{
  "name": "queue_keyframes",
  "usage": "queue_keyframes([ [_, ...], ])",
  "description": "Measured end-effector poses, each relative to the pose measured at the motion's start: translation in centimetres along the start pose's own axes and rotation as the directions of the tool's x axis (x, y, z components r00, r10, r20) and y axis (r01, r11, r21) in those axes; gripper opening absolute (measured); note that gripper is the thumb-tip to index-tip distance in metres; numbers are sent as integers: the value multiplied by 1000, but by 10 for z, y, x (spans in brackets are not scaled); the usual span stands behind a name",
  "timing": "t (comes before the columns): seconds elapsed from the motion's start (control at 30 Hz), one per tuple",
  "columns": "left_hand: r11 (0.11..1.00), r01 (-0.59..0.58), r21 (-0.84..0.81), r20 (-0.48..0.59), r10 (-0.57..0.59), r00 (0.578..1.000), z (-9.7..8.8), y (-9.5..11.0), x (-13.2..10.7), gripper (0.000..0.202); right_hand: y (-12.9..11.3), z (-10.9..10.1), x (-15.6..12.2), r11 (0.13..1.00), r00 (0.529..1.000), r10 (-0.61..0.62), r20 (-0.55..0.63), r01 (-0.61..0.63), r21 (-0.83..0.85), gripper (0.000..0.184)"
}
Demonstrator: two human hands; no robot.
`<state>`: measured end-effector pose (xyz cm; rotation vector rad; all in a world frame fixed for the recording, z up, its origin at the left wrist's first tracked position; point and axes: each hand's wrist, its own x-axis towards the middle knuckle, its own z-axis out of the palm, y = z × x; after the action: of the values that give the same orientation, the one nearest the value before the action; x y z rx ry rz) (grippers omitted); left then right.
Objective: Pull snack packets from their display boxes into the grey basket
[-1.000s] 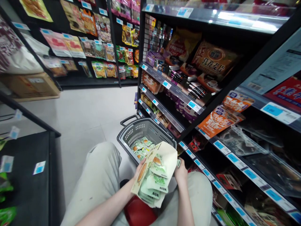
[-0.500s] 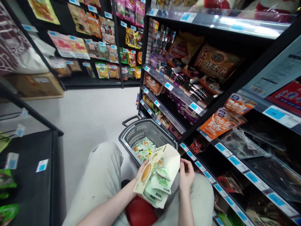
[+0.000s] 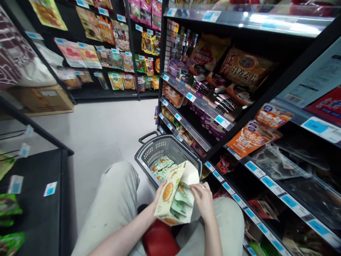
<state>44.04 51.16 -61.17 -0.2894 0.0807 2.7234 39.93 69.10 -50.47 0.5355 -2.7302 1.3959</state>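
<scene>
My left hand (image 3: 160, 195) is closed on the left side of an open cardboard box (image 3: 167, 192), pale yellow-green with a round golden picture. The box is tilted above my lap, its opening towards me. Several green sachets (image 3: 183, 195) lean inside it. At the box's right wall, my right hand (image 3: 204, 197) has thumb and forefinger pinched at the edge, close to the sachets; whether a sachet corner is also between them is unclear. Just beyond stands a grey shopping basket (image 3: 149, 145), with similar green sachets (image 3: 162, 163) lying in it.
To my right rise shelves with price tags (image 3: 223, 121), orange pouches (image 3: 247, 137) and a cereal bag (image 3: 243, 69). A black display rack (image 3: 39, 192) is at left. Hanging snack bags (image 3: 117, 80) line the back, near a cardboard carton (image 3: 42, 97). A red seat (image 3: 160, 238) shows beneath me.
The box has turned more upright, and its sachets sit deeper inside. My right hand has moved left, from the box's outer flap to the edge of the opening.
</scene>
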Motion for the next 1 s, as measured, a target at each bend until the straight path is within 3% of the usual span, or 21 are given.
queue_keyframes([
  [0.07,999,41,15,16,-42,999,-1,0,-1,46,3,2,0,995,988,76,-135,-65,80,28],
  [0.17,997,80,24,75,-82,994,-3,2,-2,51,8,1,0,914,889,322,-324,-203,351,34],
  [0.27,995,101,15,138,-102,985,-5,4,-3,54,11,-5,2,739,793,496,-354,-172,651,40],
  [0.37,992,128,8,169,-128,977,-7,5,-4,60,15,-11,7,573,747,593,-301,-129,809,43],
  [0.47,989,148,16,188,-149,971,-5,4,-6,64,18,-12,9,455,755,631,-175,-177,873,45],
  [0.6,986,160,42,230,-166,959,-2,4,-8,66,21,-8,7,385,761,647,-42,-278,880,49],
  [0.73,988,146,44,290,-153,945,-1,6,-8,65,22,-9,5,394,768,641,0,-329,858,52],
  [1.0,987,150,54,233,-158,960,-2,5,-8,66,25,-16,5,446,825,563,-52,-250,859,43],
])
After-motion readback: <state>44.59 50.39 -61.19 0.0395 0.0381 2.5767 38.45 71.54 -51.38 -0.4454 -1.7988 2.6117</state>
